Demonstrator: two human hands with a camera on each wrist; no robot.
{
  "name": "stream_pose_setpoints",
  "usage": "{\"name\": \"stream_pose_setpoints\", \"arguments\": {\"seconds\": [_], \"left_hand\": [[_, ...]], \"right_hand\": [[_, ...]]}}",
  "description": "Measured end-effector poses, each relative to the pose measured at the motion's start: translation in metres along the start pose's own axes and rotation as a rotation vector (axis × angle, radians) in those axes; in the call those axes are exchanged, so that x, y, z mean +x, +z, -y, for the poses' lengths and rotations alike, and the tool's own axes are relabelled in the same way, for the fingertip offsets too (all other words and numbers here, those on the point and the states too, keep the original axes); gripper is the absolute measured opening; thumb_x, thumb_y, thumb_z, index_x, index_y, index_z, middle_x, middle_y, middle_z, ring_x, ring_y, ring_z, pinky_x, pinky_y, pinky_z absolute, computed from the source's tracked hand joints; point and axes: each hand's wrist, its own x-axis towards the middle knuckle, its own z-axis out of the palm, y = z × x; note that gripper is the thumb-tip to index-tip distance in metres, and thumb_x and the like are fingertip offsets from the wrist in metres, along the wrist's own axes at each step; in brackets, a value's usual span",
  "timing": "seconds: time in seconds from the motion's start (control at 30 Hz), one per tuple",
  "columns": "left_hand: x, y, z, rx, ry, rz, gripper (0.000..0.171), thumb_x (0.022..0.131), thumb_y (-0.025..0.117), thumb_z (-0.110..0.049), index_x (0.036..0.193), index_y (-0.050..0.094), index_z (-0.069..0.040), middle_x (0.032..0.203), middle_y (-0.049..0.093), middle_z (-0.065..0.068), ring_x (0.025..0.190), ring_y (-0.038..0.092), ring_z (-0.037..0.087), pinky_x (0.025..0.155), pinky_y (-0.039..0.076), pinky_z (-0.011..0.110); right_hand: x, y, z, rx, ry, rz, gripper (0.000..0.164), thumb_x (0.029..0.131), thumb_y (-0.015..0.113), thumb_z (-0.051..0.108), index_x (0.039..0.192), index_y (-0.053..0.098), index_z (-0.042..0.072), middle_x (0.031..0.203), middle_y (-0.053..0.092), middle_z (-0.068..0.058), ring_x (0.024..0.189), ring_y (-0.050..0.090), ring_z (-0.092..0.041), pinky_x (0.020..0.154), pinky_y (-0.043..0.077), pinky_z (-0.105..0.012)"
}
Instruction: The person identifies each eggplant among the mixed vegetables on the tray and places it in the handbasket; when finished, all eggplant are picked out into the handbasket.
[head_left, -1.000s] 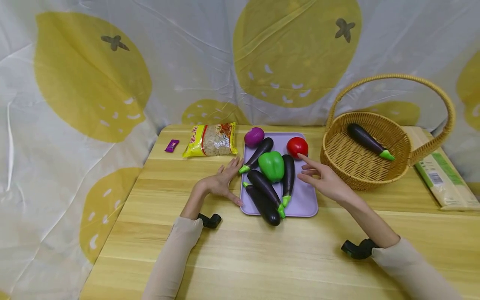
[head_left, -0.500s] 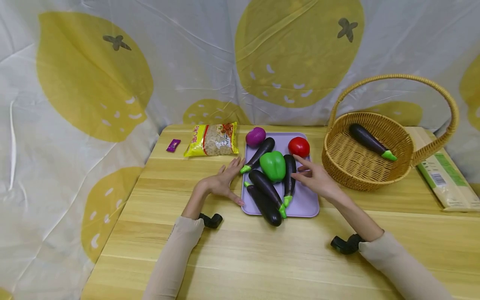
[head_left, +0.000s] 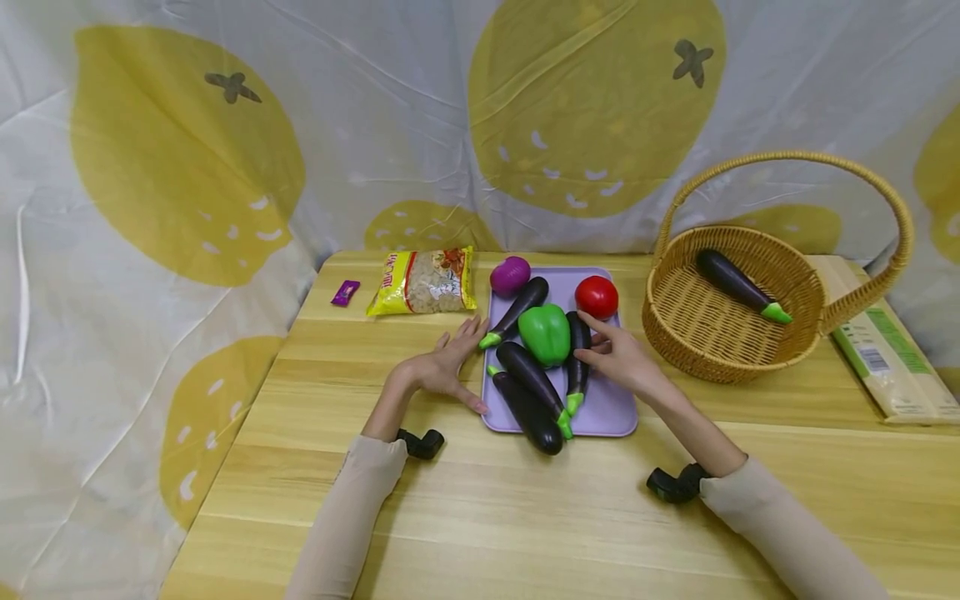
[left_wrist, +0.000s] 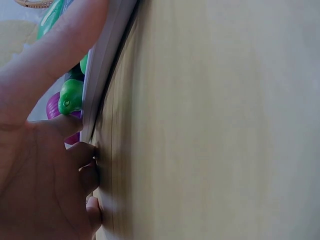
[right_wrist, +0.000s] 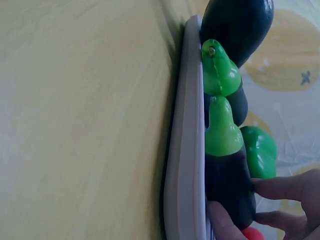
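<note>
A lilac tray [head_left: 613,408] holds several eggplants, a green bell pepper [head_left: 545,335], a red tomato [head_left: 597,297] and a purple onion [head_left: 510,276]. My right hand [head_left: 626,357] pinches the rightmost eggplant [head_left: 577,379], thumb on one side and fingers on the other. In the right wrist view that eggplant's green stem [right_wrist: 223,132] points away from the hand. My left hand [head_left: 442,368] spreads its fingers along the tray's left edge, and the left wrist view shows its thumb [left_wrist: 55,57] at the tray's rim [left_wrist: 102,62].
Right of the tray stands a wicker basket [head_left: 686,350] with a tall handle and one eggplant [head_left: 735,281] inside. A flat pale-and-green package [head_left: 888,354] lies beyond it. A yellow food bag [head_left: 423,282] and a small purple packet [head_left: 346,293] lie at the back left.
My right hand has moved left from beside the tomato to the rightmost eggplant and now grips it. The left hand has stayed at the tray's edge.
</note>
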Motion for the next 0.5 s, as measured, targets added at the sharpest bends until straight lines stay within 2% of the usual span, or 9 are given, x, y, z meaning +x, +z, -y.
{"name": "stream_pose_setpoints", "arguments": {"seconds": [0.2,0.43,0.5], "left_hand": [[-0.0004,-0.0002,0.0004,0.004,0.003,-0.002,0.141,0.075,0.094,-0.036,0.165,-0.010,-0.007,0.173,-0.018,0.017,0.161,-0.019,0.034,0.129,-0.012,0.060],[-0.0009,0.0007,-0.0010,0.002,0.003,-0.001,0.140,0.075,0.094,-0.036,0.165,-0.009,-0.006,0.173,-0.018,0.017,0.161,-0.018,0.034,0.130,-0.011,0.060],[-0.0012,0.0007,-0.0004,0.002,0.001,-0.001,0.140,0.075,0.094,-0.037,0.165,-0.009,-0.005,0.173,-0.018,0.018,0.161,-0.018,0.035,0.130,-0.011,0.060]], "right_hand": [[0.0009,0.0002,0.0049,0.094,0.049,0.007,0.071,0.097,0.068,0.010,0.161,0.037,0.011,0.123,0.059,-0.030,0.105,0.066,-0.034,0.075,0.062,-0.026],[-0.0007,-0.0043,0.0021,0.209,0.095,0.054,0.073,0.098,0.064,0.004,0.163,0.032,0.010,0.125,0.056,-0.033,0.101,0.067,-0.030,0.078,0.066,-0.034],[-0.0014,-0.0058,0.0022,0.205,0.090,0.067,0.073,0.099,0.063,0.003,0.163,0.031,0.010,0.126,0.055,-0.034,0.103,0.066,-0.031,0.079,0.066,-0.035]]}}
